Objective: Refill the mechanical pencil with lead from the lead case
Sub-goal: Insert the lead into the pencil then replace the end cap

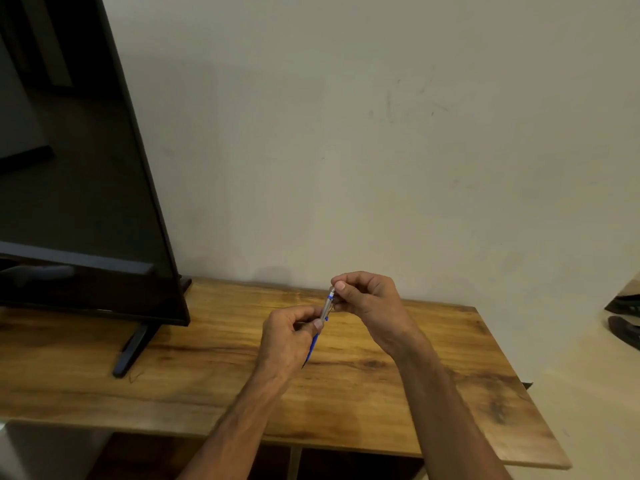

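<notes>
I hold a mechanical pencil [326, 307] with a clear barrel and blue parts above the wooden table [433, 368], its top end tilted up and away. My left hand [289, 337] grips the lower barrel, and the blue tip end sticks out below its fingers. My right hand [367, 299] pinches the pencil's top end at the cap between thumb and forefinger. No lead case shows in view; whether the right hand hides something small I cannot tell.
A large black television [79, 168] on a stand [133, 348] fills the left side of the table, against a plain wall. Dark shoes [625, 320] lie on the floor at the far right. The table's right edge runs diagonally toward me.
</notes>
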